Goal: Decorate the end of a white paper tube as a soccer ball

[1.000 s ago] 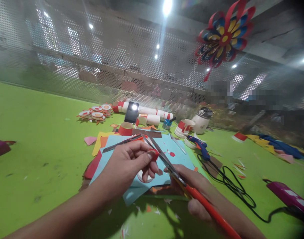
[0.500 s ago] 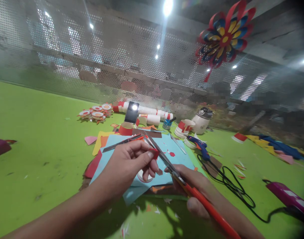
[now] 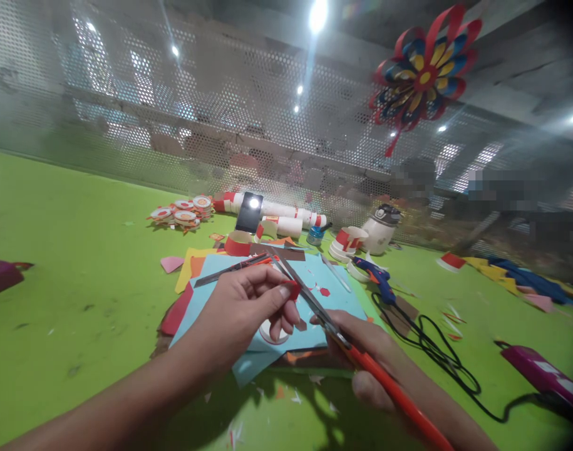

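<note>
Between the thumb and fingers of my left hand (image 3: 258,304) is pinched a small piece of red paper (image 3: 293,289). My right hand (image 3: 366,344) grips a pair of scissors (image 3: 321,313) with orange-red handles, its blades pointing up and left beside the red paper. Whether the blades touch the paper I cannot tell. Under both hands lie light blue paper sheets (image 3: 211,316). A white roll or disc (image 3: 273,333) shows partly below my left fingers. A second tool with dark blades (image 3: 220,270) lies on the sheets behind my left hand. A small red paper shape (image 3: 324,292) rests to the right.
A blue glue gun (image 3: 382,282) with a looping black cord (image 3: 436,351) lies at right, near a purple power strip (image 3: 544,373). Behind stand a phone (image 3: 249,213), a blue ink bottle (image 3: 315,235), paper rings (image 3: 239,243) and a white kettle-like jug (image 3: 381,232). Paper scraps litter the green table (image 3: 79,300).
Almost nothing differs. Both hands, the red paper and the scissors keep practically the same place; the whole view has shifted very slightly.
</note>
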Demonstrator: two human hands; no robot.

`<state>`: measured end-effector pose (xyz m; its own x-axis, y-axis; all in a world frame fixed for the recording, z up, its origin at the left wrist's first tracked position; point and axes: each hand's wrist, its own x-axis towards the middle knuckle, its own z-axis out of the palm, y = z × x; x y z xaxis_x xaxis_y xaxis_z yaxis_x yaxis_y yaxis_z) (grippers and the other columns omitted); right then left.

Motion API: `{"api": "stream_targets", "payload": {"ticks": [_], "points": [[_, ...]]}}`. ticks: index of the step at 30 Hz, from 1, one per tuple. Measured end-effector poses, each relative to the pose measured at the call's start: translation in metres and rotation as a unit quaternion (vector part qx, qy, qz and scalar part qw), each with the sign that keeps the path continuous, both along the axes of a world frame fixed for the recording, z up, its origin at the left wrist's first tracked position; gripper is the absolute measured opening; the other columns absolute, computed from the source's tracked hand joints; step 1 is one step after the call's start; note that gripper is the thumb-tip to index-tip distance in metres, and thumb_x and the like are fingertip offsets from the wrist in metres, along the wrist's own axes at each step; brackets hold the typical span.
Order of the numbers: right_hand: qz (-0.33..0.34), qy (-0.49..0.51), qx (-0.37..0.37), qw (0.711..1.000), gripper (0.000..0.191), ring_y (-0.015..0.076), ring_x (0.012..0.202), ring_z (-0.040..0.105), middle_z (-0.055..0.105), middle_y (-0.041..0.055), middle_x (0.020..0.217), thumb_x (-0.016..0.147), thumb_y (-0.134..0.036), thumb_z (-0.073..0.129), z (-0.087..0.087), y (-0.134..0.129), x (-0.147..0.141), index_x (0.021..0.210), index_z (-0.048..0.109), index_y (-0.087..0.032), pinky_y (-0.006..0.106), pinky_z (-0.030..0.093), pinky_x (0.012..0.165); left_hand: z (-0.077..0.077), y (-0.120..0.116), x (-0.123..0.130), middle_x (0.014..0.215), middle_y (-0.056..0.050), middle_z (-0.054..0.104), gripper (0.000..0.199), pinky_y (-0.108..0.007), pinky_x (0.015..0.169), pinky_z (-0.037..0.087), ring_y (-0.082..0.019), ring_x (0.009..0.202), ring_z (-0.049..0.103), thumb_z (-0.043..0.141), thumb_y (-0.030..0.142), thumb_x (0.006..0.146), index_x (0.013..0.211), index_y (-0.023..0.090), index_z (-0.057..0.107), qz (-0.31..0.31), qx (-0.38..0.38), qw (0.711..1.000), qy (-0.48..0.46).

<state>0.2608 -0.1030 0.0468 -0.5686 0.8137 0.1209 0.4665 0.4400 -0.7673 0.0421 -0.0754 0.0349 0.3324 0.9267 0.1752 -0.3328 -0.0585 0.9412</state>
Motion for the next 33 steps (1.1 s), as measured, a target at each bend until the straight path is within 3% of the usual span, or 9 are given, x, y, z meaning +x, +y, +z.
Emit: {"api": "stream_targets", "payload": {"ticks": [9,21,33], "points": [[0.006,0.001,0.013,1.000,0.068,0.0168,0.073,0.043,0.047,0.0003,0.080,0.079,-0.079,0.046,-0.013,0.003,0.005,0.115,0.061,-0.023,0.029,0.044,0.076,-0.002,0.001,0.000,0.061,-0.002,0.068,0.016,-0.021,0.050,0.045,-0.010,0.050,0.056,0.066,0.029,0.085,0.082,0.013,0.063,-0.003,0.003,1.000,-0.001],[0.019,0.021,0.011,1.000,0.063,0.0182,0.083,0.050,0.061,0.0018,0.100,0.080,-0.076,0.048,-0.012,0.003,0.005,0.119,0.061,-0.028,0.027,0.040,0.074,-0.005,0.003,-0.001,0.064,-0.003,0.070,0.015,-0.019,0.051,0.047,-0.009,0.051,0.057,0.065,0.026,0.086,0.081,0.012,0.064,-0.019,0.003,1.000,-0.013],[0.017,0.025,0.026,0.999,0.059,0.0163,0.077,0.048,0.061,0.0006,0.093,0.080,-0.075,0.050,-0.013,0.005,0.005,0.114,0.064,-0.028,0.025,0.039,0.069,-0.006,0.005,-0.001,0.063,-0.003,0.071,0.013,-0.019,0.049,0.046,-0.009,0.050,0.057,0.065,0.025,0.085,0.081,0.013,0.065,-0.028,-0.002,0.999,-0.028]]}}
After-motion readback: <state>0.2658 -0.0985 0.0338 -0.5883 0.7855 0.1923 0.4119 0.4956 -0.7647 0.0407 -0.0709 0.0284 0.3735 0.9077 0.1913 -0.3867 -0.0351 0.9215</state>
